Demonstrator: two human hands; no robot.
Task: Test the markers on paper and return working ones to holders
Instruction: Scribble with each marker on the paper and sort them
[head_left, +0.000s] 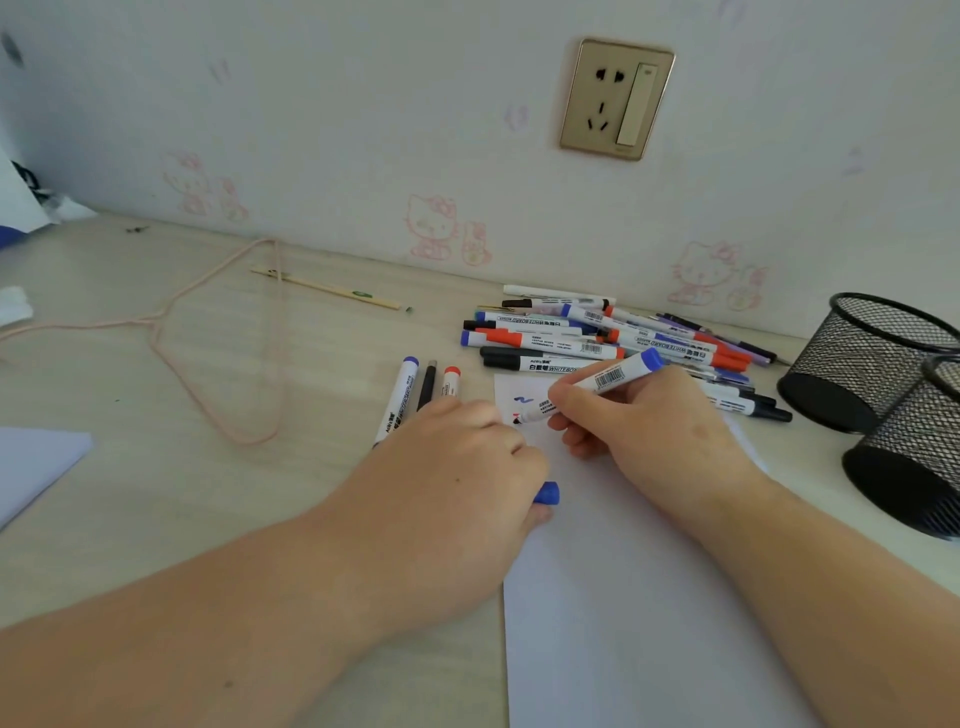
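My right hand (639, 421) grips a blue whiteboard marker (608, 378) with its tip down on the white paper (623, 597), beside a short blue squiggle (523, 399). My left hand (467, 467) rests on the paper's left edge, curled round the marker's blue cap (548, 492). A pile of markers (597, 338) with blue, red and black ends lies behind the paper. Three markers (423, 395) lie side by side to the left of the sheet. Two black mesh holders (862, 358) (914, 457) stand at the right.
A pink cord (218, 364) loops across the desk at the left, with a thin wooden stick (327, 288) behind it. Another white sheet (36, 462) lies at the left edge. A wall socket (615, 98) sits above the desk.
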